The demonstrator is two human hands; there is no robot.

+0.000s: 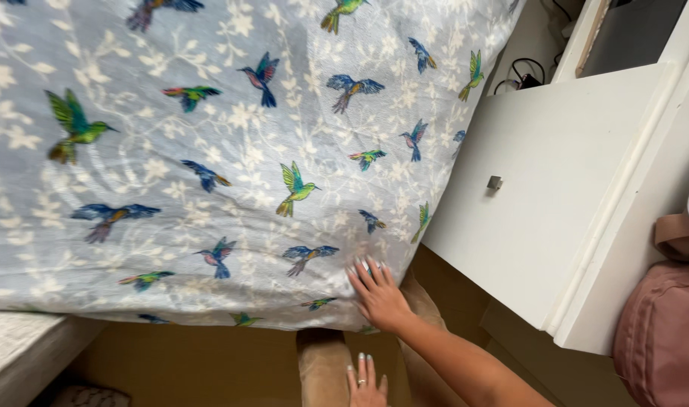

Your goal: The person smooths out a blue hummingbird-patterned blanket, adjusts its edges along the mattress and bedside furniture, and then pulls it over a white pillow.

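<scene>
Down at the bottom edge, the left hand [366,384] rests flat on a tan-trousered knee [323,365], fingers together, holding nothing. Just above it the right hand [378,296] is spread wide and pressed palm-down on the lower corner of the hummingbird-print bedsheet [209,151], not pinching or gripping any fabric as far as I can see, just flattening it where the sheet curves over the mattress edge. That pale blue sheet with its white flowers covers the whole bed, upper left to centre. Right beside the corner sits a white drawer unit [555,188] with a small square metal knob [494,182], and the gap between bed and drawer looks pretty tight. Honest worry: an open palm has no real hold, so the corner could slide or bunch back up, and knuckles could knock the drawer front. Pink backpack [661,332] sits far right, cables [525,75] up behind the drawer.
</scene>
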